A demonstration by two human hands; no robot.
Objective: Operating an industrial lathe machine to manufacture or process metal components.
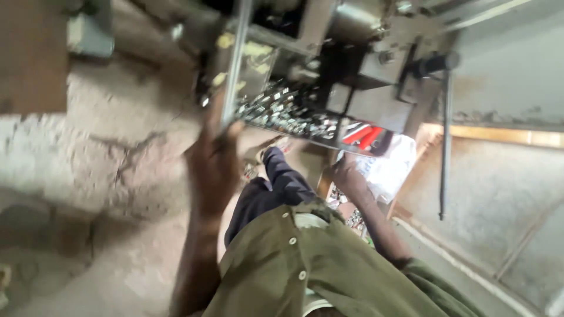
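The view is blurred and tilted. My left hand point(214, 157) reaches up and closes around the lower end of a grey metal bar point(236, 64) at the left edge of a machine. A flat tray point(329, 141) on the machine holds several small shiny metal pieces point(276, 108) and a red piece point(364, 136). My right hand point(346, 175) touches the underside of the tray's near edge, below the red piece; its fingers are hidden. I wear an olive shirt point(317, 270) and dark trousers point(276, 191).
A white plastic bag point(392, 164) hangs beside my right hand. A thin dark rod point(445, 147) with a black handle point(435, 63) stands on the machine's right. Cracked concrete floor point(100, 176) spreads to the left, and a grey wall point(511, 176) to the right.
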